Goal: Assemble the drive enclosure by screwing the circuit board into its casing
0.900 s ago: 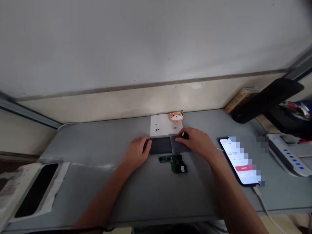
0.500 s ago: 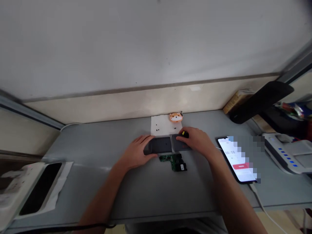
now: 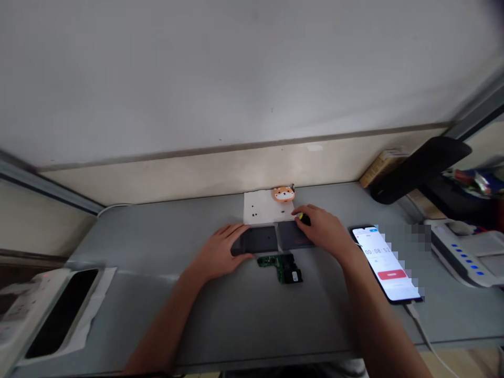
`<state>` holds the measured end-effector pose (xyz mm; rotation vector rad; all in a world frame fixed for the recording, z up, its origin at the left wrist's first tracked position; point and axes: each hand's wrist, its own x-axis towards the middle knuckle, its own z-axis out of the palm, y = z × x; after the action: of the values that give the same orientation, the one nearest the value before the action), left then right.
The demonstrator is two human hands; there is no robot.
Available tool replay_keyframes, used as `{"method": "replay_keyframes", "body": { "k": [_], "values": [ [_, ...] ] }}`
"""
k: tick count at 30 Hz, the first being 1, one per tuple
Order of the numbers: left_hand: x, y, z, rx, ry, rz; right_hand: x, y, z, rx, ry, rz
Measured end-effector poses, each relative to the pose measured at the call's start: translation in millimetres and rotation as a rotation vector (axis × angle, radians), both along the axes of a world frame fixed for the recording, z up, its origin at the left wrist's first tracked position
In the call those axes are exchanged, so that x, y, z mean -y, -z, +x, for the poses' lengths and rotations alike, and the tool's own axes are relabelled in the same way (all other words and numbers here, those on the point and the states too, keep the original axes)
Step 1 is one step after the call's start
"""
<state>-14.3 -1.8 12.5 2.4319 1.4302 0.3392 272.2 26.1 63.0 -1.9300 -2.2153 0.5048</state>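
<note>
Two dark flat rectangular parts lie side by side at the middle of the grey table (image 3: pixel 157 294). My left hand (image 3: pixel 219 251) lies on the left end of the left dark part (image 3: pixel 260 239), fingers stretched over its edge and thumb under it. My right hand (image 3: pixel 323 229) rests at the far right corner of the right dark part (image 3: pixel 293 236), fingers curled round a small black tool with a yellow tip (image 3: pixel 302 217). A green circuit board (image 3: pixel 282 264) lies just in front of the two parts.
A white paper (image 3: pixel 264 208) with tiny dark screws and an orange animal-face charm (image 3: pixel 284 193) lies behind the parts. A lit phone (image 3: pixel 384 261) on a cable lies to the right, a white device (image 3: pixel 464 251) beyond it. A white device with a dark screen (image 3: pixel 55 312) sits left.
My left hand has opened out along the left dark part's left end. My right hand has drawn slightly right, baring more of the right part. The view has shifted a little.
</note>
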Motion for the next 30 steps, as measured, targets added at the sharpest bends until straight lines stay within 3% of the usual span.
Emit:
{"method": "replay_keyframes", "body": {
  "k": [18, 23, 30],
  "values": [
    [2, -0.7, -1, 0.019, 0.033, 0.007, -1, 11.8, 1, 0.02, -0.083, 0.132],
    [1, 2.9, 0, 0.021, 0.034, 0.024, 1, 19.7, -4, 0.044, -0.132, 0.114],
    [0, 5.7, 0, 0.006, 0.058, 0.046, -1, 16.6, -2, -0.003, -0.148, 0.052]
  ]
}}
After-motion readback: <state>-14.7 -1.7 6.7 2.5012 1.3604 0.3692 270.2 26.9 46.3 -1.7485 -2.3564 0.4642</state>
